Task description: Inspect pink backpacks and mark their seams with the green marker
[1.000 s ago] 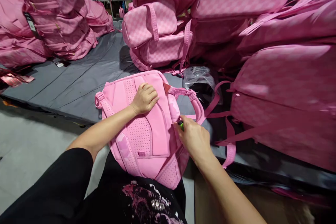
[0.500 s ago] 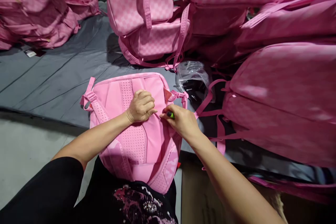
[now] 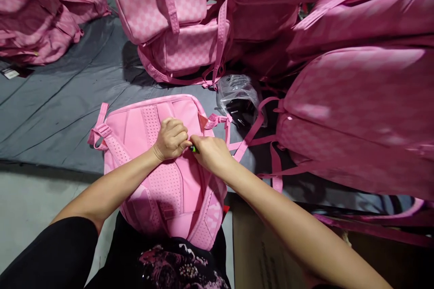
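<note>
A pink backpack (image 3: 165,184) leans against my lap with its padded, dotted back panel facing up and its shoulder straps hanging loose. My left hand (image 3: 172,139) is closed on the panel, thumb and forefinger pinched together; what they hold is too small to make out. Right beside it, my right hand (image 3: 213,153) is closed around a small tool (image 3: 193,148) with a black and green handle. Its tip is hidden near the left fingertips. An orange-red patch (image 3: 202,120) shows at the backpack's upper right edge, by a knotted strap.
Checkered pink backpacks (image 3: 159,2) stand at the back of the grey-covered table (image 3: 61,108), with larger ones (image 3: 356,113) to the right and more (image 3: 37,13) at far left. A clear plastic bag (image 3: 239,95) with dark contents lies behind my right hand. Below is a cardboard box (image 3: 251,248).
My right hand has moved left with the tool and now meets the left fingertips. The whole view has shifted, so the surroundings sit further left.
</note>
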Demonstrator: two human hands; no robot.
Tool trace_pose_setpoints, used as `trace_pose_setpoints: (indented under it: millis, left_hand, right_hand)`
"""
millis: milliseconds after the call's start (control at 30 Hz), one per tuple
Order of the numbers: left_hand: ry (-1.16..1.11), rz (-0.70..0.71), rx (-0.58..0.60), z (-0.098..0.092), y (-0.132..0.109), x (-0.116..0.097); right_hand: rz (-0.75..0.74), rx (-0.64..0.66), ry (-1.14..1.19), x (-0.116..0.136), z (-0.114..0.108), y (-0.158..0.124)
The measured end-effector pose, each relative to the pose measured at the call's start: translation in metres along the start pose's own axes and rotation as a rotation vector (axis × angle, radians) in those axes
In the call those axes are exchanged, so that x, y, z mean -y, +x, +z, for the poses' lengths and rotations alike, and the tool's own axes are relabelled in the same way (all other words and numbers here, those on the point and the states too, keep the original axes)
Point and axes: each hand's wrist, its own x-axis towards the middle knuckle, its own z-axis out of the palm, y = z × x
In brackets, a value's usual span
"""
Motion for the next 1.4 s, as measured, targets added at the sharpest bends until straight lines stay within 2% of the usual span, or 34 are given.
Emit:
trace_pose_setpoints:
  millis: [133, 267, 467, 533, 600, 633, 700, 767, 800, 933, 1033, 1067, 1133, 1200, 1233, 1267, 1333, 1400]
  left_hand:
    - [-0.022, 0.015, -0.019, 0.002, 0.001, 0.001]
    - [-0.033, 0.049, -0.068, 0.003, 0.002, 0.001]
    - [-0.073, 0.012, -0.025, 0.001, 0.007, -0.002]
    - [0.010, -0.114, -0.108, -0.007, 0.016, 0.007]
    - [0.177, -0.380, -0.190, -0.018, 0.026, 0.022]
    - [0.253, -0.524, -0.175, -0.025, 0.031, 0.031]
    - [0.332, -0.715, -0.006, -0.037, 0.039, 0.048]
    - [0.353, -0.767, 0.188, -0.047, 0.043, 0.058]
    - [0.364, -0.767, 0.242, -0.052, 0.045, 0.060]
    - [0.449, -0.767, 0.271, -0.072, 0.046, 0.048]
    - [0.522, -0.783, 0.291, -0.099, 0.036, 0.034]
    - [0.551, -0.791, 0.293, -0.111, 0.030, 0.030]
    - [0.616, -0.825, 0.285, -0.136, 0.014, 0.023]
    - [0.668, -0.883, 0.286, -0.158, -0.003, 0.021]
    - [0.682, -0.919, 0.297, -0.165, -0.011, 0.022]
    - [0.693, -0.951, 0.307, -0.170, -0.018, 0.022]
    - [0.719, -0.948, 0.291, -0.168, -0.028, 0.021]
    - [0.707, -0.778, 0.250, -0.154, -0.029, 0.016]
  right_hand:
    - [0.034, 0.013, -0.004, 0.002, 0.003, 0.001]
    - [0.030, -0.026, -0.045, 0.010, 0.007, 0.002]
    - [-0.009, -0.115, -0.177, 0.012, 0.017, -0.001]
    - [-0.064, -0.148, -0.244, 0.006, 0.020, -0.002]
    - [-0.138, -0.197, -0.312, -0.002, 0.022, -0.001]
    - [-0.168, -0.221, -0.341, -0.006, 0.021, 0.000]
    - [-0.206, -0.269, -0.386, -0.010, 0.015, 0.010]
    - [-0.216, -0.322, -0.396, -0.008, 0.004, 0.028]
    - [-0.217, -0.359, -0.377, -0.004, -0.003, 0.040]
    - [-0.219, -0.498, -0.247, 0.022, -0.034, 0.080]
    - [-0.199, -0.524, -0.186, 0.038, -0.049, 0.070]
    - [-0.180, -0.562, -0.134, 0.041, -0.052, 0.057]
    - [-0.136, -0.726, 0.058, 0.041, -0.055, 0.022]
    - [-0.105, -0.930, 0.380, 0.038, -0.052, -0.016]
    - [-0.089, -0.972, 0.586, 0.037, -0.048, -0.032]
    - [-0.064, -0.967, 0.796, 0.038, -0.041, -0.044]
    - [-0.010, -0.854, 1.160, 0.046, -0.019, -0.058]
    - [0.048, -0.759, 1.391, 0.061, 0.012, -0.060]
